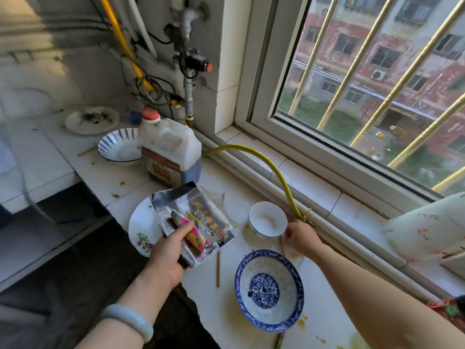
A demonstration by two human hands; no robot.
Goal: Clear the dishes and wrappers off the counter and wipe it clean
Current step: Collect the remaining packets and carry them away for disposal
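Note:
My left hand (167, 253) grips a bundle of wrappers (193, 222), silver, clear and bright pink-yellow, above a white floral plate (141, 233) at the counter's edge. My right hand (299, 236) reaches beside a small white bowl (268, 219), its fingers curled at the bowl's right rim; what it holds is hidden. A blue-patterned bowl (269, 289) sits near the front. A chopstick (218, 269) lies between the hands. Further back stand a blue-striped bowl (119, 147) and a dirty white plate (91, 119).
A large plastic jug (171, 149) of dark liquid stands mid-counter. A yellow hose (271, 167) curves along the window sill. Pipes and a valve (195, 62) crowd the back corner. Yellow stains spot the white tiled counter (118, 182). A floral cloth (425, 230) covers something at right.

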